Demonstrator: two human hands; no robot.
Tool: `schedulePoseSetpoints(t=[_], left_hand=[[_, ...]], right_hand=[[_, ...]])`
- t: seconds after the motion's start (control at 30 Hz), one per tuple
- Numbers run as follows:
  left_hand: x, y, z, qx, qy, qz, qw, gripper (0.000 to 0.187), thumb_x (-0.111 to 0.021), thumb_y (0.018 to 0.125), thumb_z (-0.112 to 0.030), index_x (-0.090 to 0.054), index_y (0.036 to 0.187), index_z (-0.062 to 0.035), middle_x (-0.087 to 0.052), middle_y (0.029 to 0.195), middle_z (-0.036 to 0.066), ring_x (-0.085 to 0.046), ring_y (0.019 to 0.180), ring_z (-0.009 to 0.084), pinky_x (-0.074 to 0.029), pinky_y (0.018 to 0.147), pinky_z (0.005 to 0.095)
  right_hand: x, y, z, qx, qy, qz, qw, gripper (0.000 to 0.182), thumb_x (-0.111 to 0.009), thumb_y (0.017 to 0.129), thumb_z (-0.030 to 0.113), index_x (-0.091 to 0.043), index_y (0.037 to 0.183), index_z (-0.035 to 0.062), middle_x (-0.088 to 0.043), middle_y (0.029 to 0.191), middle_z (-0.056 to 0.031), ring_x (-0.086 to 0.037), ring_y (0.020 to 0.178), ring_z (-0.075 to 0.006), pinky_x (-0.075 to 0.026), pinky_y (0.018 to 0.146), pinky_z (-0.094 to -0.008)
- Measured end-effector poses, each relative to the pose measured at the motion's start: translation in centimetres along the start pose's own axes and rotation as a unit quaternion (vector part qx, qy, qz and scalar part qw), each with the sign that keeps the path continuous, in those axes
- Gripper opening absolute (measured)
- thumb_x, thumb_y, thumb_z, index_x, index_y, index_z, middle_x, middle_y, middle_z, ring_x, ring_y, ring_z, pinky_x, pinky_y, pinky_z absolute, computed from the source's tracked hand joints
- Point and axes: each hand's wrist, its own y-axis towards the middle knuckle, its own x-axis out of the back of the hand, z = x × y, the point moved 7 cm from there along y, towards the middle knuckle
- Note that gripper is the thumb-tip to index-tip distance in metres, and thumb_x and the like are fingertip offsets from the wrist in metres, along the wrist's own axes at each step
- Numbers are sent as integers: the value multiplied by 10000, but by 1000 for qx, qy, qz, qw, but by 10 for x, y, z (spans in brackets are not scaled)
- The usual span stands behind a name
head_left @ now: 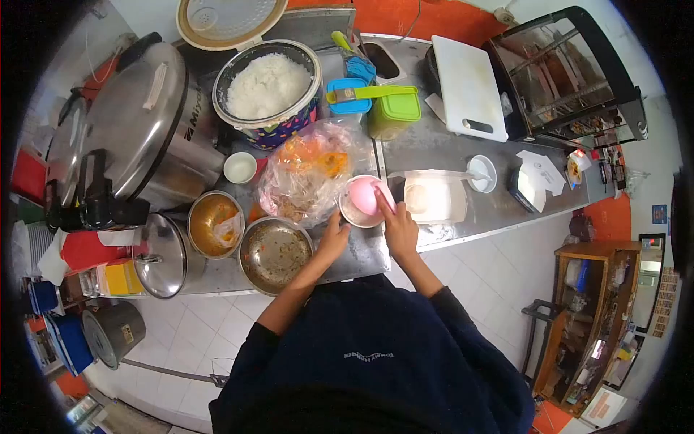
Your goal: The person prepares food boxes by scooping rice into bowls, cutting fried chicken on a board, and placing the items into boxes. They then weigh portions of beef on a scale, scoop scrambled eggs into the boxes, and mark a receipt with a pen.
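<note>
My left hand (333,236) is closed on the near left rim of a small white bowl (356,218). Within that bowl is a rounded pink scoop (363,197). The fingers of my right hand (401,230) close around the scoop's right side, with the index finger stretched along it. Just left of the bowl lies a large clear plastic bag (307,170) with orange-stained food inside. To the right of my right hand sits an open paper food box (442,201), its inside washed out by glare.
A rice pot (269,123) full of white rice stands behind the bag, near a large pressure cooker (137,119). Two metal bowls (276,254) (215,223) are at the left. Rightward are a white bowl (482,173), a cutting board (470,87), a green container (395,112) and a glass display case (564,72).
</note>
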Motion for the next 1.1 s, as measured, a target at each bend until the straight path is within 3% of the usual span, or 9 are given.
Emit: schedulePoseSetpoints(t=[0.07,0.4,0.5,0.57,0.63,0.7,0.73,0.9,1.1], left_hand=[[-4,-5,-14,139,-142,36,979,454,-482,894,-93,-345,1318,-5,-534,1118,151,-621,926,254,-507,747,330],[6,2,-26,169,-205,37,963,311,-373,964,-126,-431,1247,-13,-526,1119,132,-624,919,254,-518,796,347],[21,12,-25,121,-37,143,982,311,-432,941,-193,-483,1186,-9,-577,1055,132,-636,783,204,-540,690,305],[35,-25,-112,245,10,399,883,307,-506,924,-174,-516,1186,-12,-605,1039,106,-622,909,221,-522,784,323],[73,-5,-187,82,-40,494,865,328,-579,883,-228,-559,1136,-20,-628,1014,87,-617,922,172,-525,761,303],[130,58,-259,-131,61,241,960,296,-531,908,-291,-580,1059,-42,-604,984,33,-563,844,122,-468,765,267],[164,74,-307,-66,74,82,992,329,-529,910,-300,-572,1091,-29,-610,1039,63,-570,905,159,-452,819,302],[295,162,-449,-397,295,-419,762,646,-533,870,-425,-412,1244,87,-465,1228,283,-408,1210,376,-326,1007,402],[358,273,-472,-411,333,-436,728,809,-445,860,-569,-307,1327,77,-363,1332,304,-301,1263,449,-249,1049,471]], right_hand=[[10,-3,-4,-8,-6,-20,1000,663,-485,799,43,-337,1379,327,-438,810,-113,-568,651,-280,-488,519,-404],[10,-4,17,31,-35,68,997,711,-482,796,43,-255,1403,335,-509,806,-122,-583,520,-297,-481,461,-428],[43,5,13,35,-43,97,994,683,-475,810,64,-263,1401,332,-512,803,-124,-586,527,-301,-479,465,-434],[66,10,10,0,-54,82,995,672,-468,808,61,-268,1400,308,-529,799,-128,-600,530,-283,-488,452,-406],[53,10,11,-9,-63,77,995,675,-482,808,70,-266,1403,304,-519,816,-117,-596,548,-267,-496,470,-391],[5,3,11,57,-129,29,990,680,-501,806,93,-261,1407,301,-508,847,-105,-591,580,-247,-497,476,-371],[-3,2,11,74,-144,49,986,683,-513,805,115,-258,1412,297,-501,876,-99,-588,603,-237,-497,480,-352],[54,5,9,42,-117,45,991,704,-515,792,87,-265,1408,317,-499,829,-100,-585,566,-238,-476,447,-364],[29,-13,19,92,-116,-4,989,612,-497,809,119,-361,1367,332,-491,817,-65,-567,586,-207,-468,451,-330]])
